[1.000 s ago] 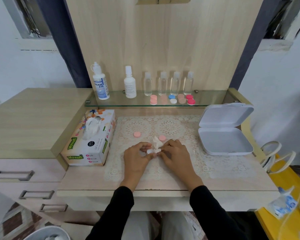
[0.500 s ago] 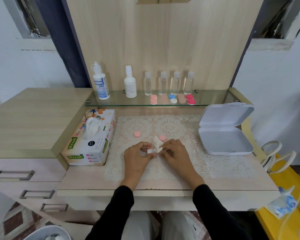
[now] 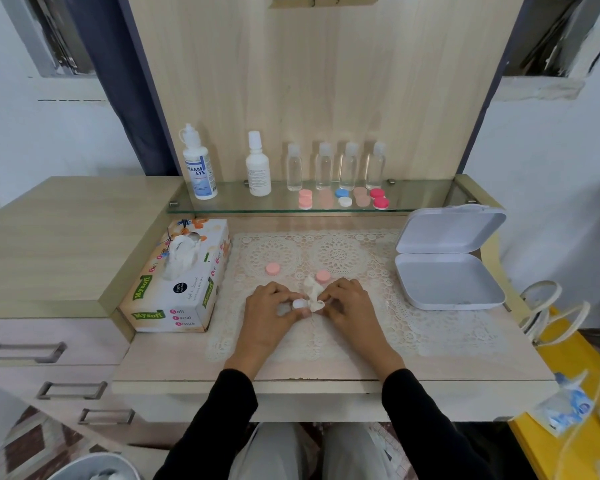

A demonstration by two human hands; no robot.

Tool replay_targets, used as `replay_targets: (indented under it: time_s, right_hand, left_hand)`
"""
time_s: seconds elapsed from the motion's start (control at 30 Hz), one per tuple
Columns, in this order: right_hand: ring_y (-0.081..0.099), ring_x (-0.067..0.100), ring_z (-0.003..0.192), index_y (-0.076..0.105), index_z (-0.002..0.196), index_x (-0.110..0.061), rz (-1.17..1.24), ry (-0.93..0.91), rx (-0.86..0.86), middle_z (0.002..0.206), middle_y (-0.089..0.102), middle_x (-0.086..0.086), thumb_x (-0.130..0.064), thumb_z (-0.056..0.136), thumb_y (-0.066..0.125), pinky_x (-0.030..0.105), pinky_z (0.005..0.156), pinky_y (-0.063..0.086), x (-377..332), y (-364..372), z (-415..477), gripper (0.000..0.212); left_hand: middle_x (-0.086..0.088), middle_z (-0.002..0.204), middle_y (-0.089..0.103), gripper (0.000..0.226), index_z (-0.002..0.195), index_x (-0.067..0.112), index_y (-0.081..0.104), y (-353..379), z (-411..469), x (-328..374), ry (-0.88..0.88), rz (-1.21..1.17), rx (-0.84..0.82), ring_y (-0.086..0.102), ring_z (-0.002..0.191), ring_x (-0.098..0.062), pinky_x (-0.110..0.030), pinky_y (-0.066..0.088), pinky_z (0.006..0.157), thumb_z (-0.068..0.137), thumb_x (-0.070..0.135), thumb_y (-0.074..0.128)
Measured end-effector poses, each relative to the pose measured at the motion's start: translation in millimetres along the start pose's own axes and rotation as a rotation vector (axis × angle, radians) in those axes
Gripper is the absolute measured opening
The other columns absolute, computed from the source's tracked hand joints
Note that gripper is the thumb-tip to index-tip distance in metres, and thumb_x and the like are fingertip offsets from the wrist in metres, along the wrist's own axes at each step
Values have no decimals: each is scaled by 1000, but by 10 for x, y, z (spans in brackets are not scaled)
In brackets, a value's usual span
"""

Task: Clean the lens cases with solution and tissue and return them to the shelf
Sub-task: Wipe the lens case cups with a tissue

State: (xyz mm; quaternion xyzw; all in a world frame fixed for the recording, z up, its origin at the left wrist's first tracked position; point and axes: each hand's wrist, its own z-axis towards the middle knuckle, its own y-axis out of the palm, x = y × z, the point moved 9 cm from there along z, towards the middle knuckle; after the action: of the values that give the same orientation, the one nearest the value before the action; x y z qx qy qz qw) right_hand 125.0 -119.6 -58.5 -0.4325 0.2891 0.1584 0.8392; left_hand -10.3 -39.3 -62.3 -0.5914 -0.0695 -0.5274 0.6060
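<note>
Open lace mat (image 3: 430,327) at 3 o'clock of the hands, up to the white box (image 3: 447,282) with raised lid. Tissue box (image 3: 181,285) blocks 9 o'clock. Two pink caps (image 3: 273,269) at 11 and 12, bare mat between. Glass shelf (image 3: 430,199) beyond: bottles and cases crowd its middle, right end free.
</note>
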Motion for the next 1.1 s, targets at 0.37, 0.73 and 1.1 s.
replay_targets:
  time_s: [0.37, 0.73, 1.1]
  right_hand:
    - [44, 12, 85, 75, 88, -13, -28, -47, -15, 90, 63, -3, -18, 78, 69, 30, 76, 38, -30, 33, -14, 12]
    - [43, 10, 63, 56, 67, -18, 446, 295, 56, 65, 51, -7, -20, 88, 63, 32, 59, 35, 290, -34, -44, 22]
    - [47, 14, 74, 64, 82, -25, 305, 193, -135, 70, 54, -13, -53, 75, 62, 42, 73, 39, 276, 178, 16, 29]
  left_hand:
    - [14, 88, 56, 30, 95, 28, 75, -10, -13, -14, -3, 5, 30, 48, 88, -7, -10, 31, 76, 68, 39, 81]
    - [7, 91, 71, 27, 98, 23, 74, -62, -77, 114, 103, -3, 65, 57, 87, -13, -28, 43, 79, 73, 31, 79]
    - [12, 88, 69, 42, 108, 29, 71, -76, -128, 160, 144, 12, 77, 54, 84, -7, -25, 46, 76, 78, 54, 56]
